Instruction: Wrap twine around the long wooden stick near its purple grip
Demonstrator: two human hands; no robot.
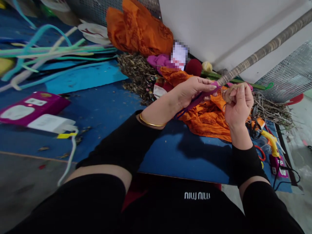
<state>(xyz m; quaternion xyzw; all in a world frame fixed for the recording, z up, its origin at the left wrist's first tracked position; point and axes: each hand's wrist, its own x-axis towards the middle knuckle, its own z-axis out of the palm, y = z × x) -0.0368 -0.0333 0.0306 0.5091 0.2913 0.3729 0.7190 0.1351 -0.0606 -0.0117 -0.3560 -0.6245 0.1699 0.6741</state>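
Observation:
My left hand (195,89) is closed around the lower end of a long grey-brown mottled stick (255,58), where purple wrapping (195,101) covers it. The stick slants up to the upper right, out of view. Dark blue strands show below the wrapped end. Beside the stick, my right hand (240,100) is closed with its fingers curled in. A small tan bit (228,95) shows at its fingers; what it is I cannot make out. Orange crinkled cloth (207,120) lies on the blue table (170,152) under both hands.
On the right lie scissors (254,122), a yellow glue gun (274,143) with a black cord, and dry twigs (273,109). A purple power strip (46,104) with a white plug sits left, below pastel pipe-cleaner-like stems (60,52). Dried plant matter (136,74) and an orange bundle (138,29) are behind.

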